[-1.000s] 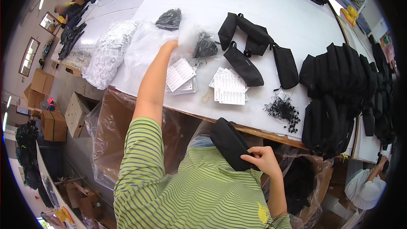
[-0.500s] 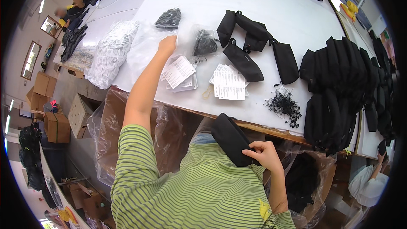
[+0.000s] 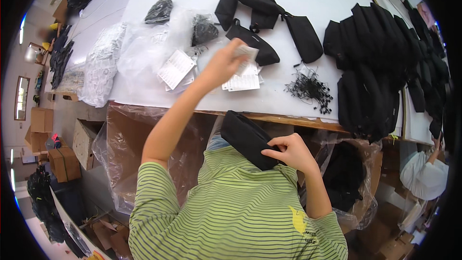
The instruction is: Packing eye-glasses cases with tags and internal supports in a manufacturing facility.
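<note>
My right hand [image 3: 294, 153] pinches the edge of a black fabric pouch [image 3: 248, 137], held slanting against my front below the table edge. Over the table, my left hand [image 3: 224, 66] is closed on a pale printed card [image 3: 247, 54], blurred by motion. That card is above a stack of white printed cards [image 3: 243, 83]. To the left lies another stack of white cards [image 3: 176, 70]. Just beyond my left hand, a black pouch [image 3: 255, 43] lies on the table. A tangled heap of thin black cords with small ends [image 3: 310, 90] lies to the right.
Clear bags with black contents [image 3: 204, 30] and a white-filled plastic bag [image 3: 100, 65] lie on the table's left. Stacked black pouches [image 3: 368, 43] fill its right. Below the wooden edge stand plastic-lined cartons [image 3: 127, 144]. Another person's white sleeve [image 3: 423, 175] shows at far right.
My left hand has moved right from the clear bags to the card stack and now holds a card. My right hand keeps the pouch. The view has shifted.
</note>
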### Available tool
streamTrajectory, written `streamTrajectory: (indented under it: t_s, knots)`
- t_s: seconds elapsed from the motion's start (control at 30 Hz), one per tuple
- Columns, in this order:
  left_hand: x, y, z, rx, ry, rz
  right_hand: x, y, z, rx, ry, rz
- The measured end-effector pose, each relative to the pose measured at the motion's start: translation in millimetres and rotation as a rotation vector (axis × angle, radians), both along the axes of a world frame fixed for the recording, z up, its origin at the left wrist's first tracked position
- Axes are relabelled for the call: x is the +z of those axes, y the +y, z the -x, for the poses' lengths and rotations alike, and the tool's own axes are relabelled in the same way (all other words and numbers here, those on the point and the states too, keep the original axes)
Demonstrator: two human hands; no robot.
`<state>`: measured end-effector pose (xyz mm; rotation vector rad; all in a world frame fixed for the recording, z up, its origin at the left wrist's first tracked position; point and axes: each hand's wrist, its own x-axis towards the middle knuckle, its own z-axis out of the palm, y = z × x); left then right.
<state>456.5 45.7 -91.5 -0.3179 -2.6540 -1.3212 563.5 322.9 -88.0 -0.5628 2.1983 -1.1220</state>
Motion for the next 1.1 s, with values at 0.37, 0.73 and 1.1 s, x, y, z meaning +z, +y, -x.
streamTrajectory:
  t_s: [0.37, 0.73, 1.1]
  knots:
    - [-47, 91, 37, -0.142, -0.061, 0.130, 24, 35, -3, -0.002, 0.168, -0.083]
    - [-37, 88, 37, -0.079, -0.078, -0.059, 22, 47, 5, -0.007, 0.466, -0.081]
    - [-38, 86, 37, -0.030, -0.041, -0.304, 23, 44, 8, 0.042, 0.503, -0.112]
